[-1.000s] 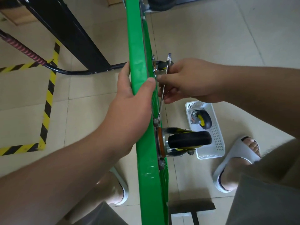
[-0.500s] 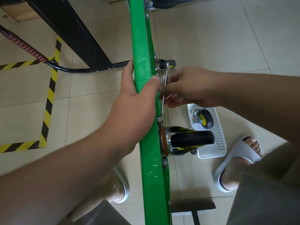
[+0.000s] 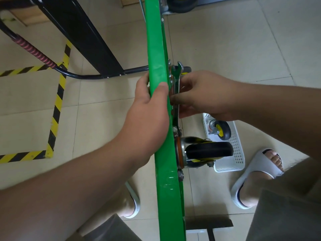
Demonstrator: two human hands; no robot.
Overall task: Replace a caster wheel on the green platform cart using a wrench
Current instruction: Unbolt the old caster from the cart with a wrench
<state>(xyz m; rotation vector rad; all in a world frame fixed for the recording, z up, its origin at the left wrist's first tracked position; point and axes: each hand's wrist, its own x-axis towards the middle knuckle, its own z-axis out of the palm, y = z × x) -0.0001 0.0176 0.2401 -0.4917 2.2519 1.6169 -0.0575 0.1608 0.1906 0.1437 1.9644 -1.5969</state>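
Note:
The green platform cart stands on its edge, running from top to bottom of the view. My left hand grips its upper edge, thumb over the right side. A black and yellow caster wheel is bolted to the cart's underside on the right. My right hand holds a silver wrench by its shaft, close against the underside. The wrench's lower end sits at a bolt just above the caster's plate; its open upper jaw points up. A second caster shows behind the wrench's top.
A white slotted basket on the tiled floor holds a spare caster wheel. My feet in white slippers stand either side of the cart. The cart's black handle with a red grip lies left, over yellow-black floor tape.
My right hand and the wrench have swung slightly, the wrench's upper jaw now turned more face-on. My left hand keeps its grip on the cart edge.

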